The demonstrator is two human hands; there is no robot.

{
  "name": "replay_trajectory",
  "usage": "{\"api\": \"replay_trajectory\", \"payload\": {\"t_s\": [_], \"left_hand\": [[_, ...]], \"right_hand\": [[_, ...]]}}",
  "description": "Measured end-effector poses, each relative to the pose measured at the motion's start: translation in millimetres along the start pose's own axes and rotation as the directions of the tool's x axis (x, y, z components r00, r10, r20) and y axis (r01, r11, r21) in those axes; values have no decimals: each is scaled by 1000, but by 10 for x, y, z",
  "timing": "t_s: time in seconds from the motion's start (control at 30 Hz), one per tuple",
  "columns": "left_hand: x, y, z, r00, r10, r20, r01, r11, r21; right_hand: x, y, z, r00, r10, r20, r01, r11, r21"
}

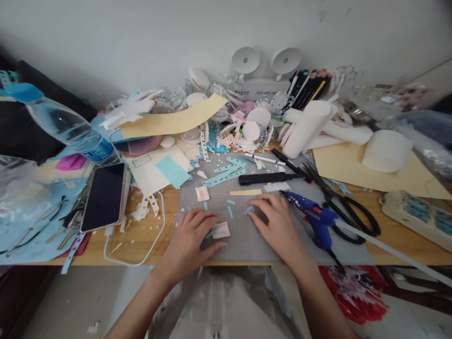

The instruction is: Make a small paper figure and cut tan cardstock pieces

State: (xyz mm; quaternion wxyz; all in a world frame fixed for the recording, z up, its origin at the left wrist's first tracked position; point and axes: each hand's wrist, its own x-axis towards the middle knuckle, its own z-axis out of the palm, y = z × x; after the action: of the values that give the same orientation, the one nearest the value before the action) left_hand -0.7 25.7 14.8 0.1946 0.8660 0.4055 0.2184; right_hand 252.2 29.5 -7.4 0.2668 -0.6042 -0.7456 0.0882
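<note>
One view, from the head: on a gray cutting mat, the left hand has its thumb and fingers spread around a small white card piece; whether it is gripped, I cannot tell. The right hand curves narrowly, thumb and forefinger at a small blue paper piece; I cannot tell if it is pinched. Just right of that hand lies a blue glue gun, near black scissors.
</note>
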Motion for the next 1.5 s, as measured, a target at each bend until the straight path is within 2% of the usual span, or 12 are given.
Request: {"api": "replay_trajectory", "payload": {"t_s": [0.2, 0.37, 0.67, 0.97, 1.13, 1.3, 1.5], "left_hand": [[-126, -6, -197, 996, -20, -85, 24, 999, 46], [-249, 44, -233, 988, -5, -152, 8, 1000, 17], [-359, 146, -313, 978, 12, -206, -12, 1000, 4], [-389, 123, -373, 982, 21, -186, -31, 998, -52], [-410, 138, -401, 983, -22, -181, 0, 993, -117], [-411, 167, -409, 982, -57, -181, 15, 975, -223], [-230, 271, -312, 936, -266, -232, 120, 857, -501]], "right_hand": [[70, 51, 12, 1000, 8, 25, -8, 1000, 28], [92, 46, 24, 999, 0, 47, -3, 998, 62], [11, -15, -27, 999, 17, 47, -22, 993, 113], [49, -58, 38, 998, 33, 60, -38, 996, 86], [51, -85, 60, 997, 41, 59, -45, 997, 64], [55, -187, 57, 1000, 23, -5, -22, 992, 125], [95, -338, 17, 991, -10, -132, 50, 953, 299]]}}
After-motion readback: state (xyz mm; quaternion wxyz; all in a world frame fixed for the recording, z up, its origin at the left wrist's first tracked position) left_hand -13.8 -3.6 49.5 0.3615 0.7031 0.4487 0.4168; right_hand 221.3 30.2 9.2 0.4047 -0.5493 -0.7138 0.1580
